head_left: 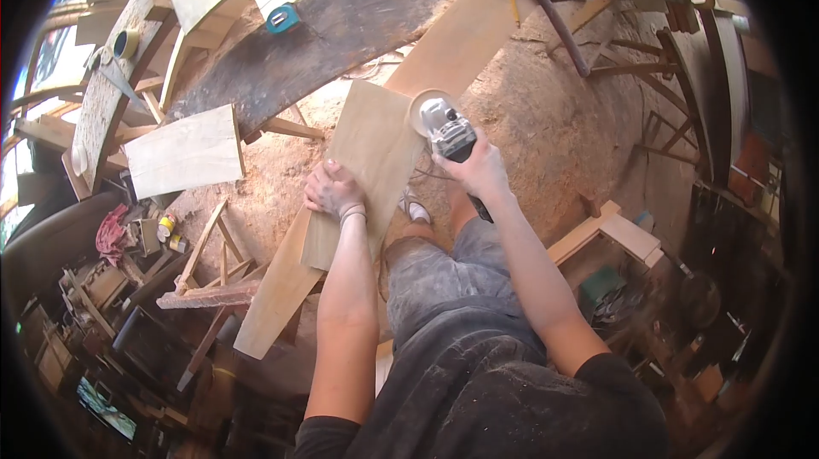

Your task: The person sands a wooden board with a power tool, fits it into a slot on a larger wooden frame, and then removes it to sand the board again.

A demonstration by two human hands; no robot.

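Observation:
My right hand point(482, 167) is wrapped round the body of an angle grinder point(452, 130), its round disc at the right edge of a pale wooden board point(373, 139). The board lies slantwise across a long plank point(456, 45). On the board's left side, my left hand point(334, 188) grips the edge with curled fingers. Farther up the plank rest a claw hammer point(556, 22) with a dark handle and a yellow pencil point(512, 3).
A dark, worn plank point(341, 37) crosses behind, with a teal tape measure point(281, 18) on it. A light board point(185, 152) and a handsaw point(119, 79) are at left. Sawdust covers the floor point(546, 135). A wooden frame point(610, 233) stands at right.

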